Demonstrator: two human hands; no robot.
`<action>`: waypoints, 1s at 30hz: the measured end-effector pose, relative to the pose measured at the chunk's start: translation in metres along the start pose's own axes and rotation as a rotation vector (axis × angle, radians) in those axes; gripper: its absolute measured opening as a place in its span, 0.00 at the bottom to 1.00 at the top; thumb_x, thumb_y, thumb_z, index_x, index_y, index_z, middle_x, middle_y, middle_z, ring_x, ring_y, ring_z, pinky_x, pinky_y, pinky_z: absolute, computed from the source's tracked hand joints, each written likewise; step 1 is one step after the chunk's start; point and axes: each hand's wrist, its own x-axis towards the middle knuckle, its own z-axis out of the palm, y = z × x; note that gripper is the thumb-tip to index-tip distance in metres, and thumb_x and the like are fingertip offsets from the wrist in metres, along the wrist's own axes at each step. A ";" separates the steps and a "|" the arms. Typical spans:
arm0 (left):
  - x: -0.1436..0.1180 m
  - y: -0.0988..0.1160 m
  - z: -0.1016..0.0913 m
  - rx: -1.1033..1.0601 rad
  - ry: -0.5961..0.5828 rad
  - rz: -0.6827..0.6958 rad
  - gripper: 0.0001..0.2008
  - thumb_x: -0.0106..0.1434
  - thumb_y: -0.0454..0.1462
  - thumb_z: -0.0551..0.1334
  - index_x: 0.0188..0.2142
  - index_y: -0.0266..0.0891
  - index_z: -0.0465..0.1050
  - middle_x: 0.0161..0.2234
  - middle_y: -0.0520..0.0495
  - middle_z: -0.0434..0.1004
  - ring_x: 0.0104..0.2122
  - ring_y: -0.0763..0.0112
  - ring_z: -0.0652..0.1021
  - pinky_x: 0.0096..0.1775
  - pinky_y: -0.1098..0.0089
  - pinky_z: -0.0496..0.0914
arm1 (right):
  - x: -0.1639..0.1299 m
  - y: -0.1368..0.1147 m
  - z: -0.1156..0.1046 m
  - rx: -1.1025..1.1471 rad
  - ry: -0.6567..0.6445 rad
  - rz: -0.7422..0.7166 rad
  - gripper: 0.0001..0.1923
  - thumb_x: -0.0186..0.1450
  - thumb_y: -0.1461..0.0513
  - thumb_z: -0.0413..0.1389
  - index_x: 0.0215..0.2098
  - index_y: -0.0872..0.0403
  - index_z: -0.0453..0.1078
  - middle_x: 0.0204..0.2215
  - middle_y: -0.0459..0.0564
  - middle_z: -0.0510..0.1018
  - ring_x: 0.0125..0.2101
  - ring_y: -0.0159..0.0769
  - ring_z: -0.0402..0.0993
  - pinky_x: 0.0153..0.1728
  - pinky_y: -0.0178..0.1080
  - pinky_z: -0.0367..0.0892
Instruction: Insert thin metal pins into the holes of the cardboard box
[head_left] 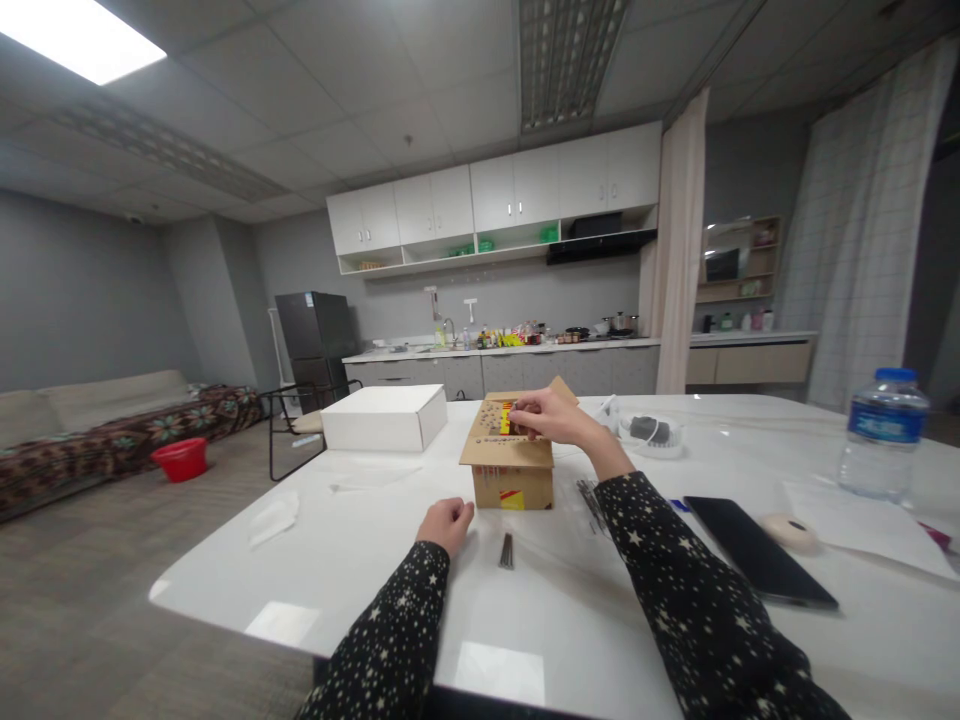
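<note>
Centrally on the glossy white bench [360,560] stands a small brown cardboard box [513,470], matte, its flat top dotted with holes. The right hand [551,416] arches over that top, fingertips pinched narrowly on something small there. The left hand [445,523] rests curled, grip closed and empty, beside thin dark metal pins [507,550].

The table [525,620] has a smooth, glossy white top that mirrors the ceiling lights. On it, the small box [510,455] is matt brown cardboard with a perforated lid. Left of that box sits a matt white carton [384,416]; right of it lie a glossy black phone [757,550] and a clear plastic bottle [881,432]. The sleeves [697,590] are soft dark cloth printed with stars.
</note>
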 end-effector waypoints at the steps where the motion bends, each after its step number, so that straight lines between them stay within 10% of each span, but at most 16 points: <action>1: 0.000 0.000 0.000 0.001 0.000 0.000 0.21 0.58 0.49 0.51 0.15 0.42 0.52 0.16 0.55 0.56 0.22 0.73 0.60 0.27 0.70 0.50 | 0.000 0.001 0.001 -0.005 0.001 0.003 0.13 0.64 0.55 0.57 0.31 0.58 0.73 0.25 0.48 0.78 0.21 0.28 0.70 0.23 0.30 0.65; 30: -0.001 0.001 0.002 0.018 0.000 0.007 0.21 0.60 0.49 0.50 0.16 0.42 0.51 0.16 0.55 0.56 0.22 0.73 0.60 0.28 0.69 0.50 | 0.007 0.016 0.008 -0.035 -0.014 0.043 0.10 0.66 0.59 0.56 0.33 0.59 0.73 0.26 0.50 0.79 0.20 0.28 0.70 0.21 0.31 0.65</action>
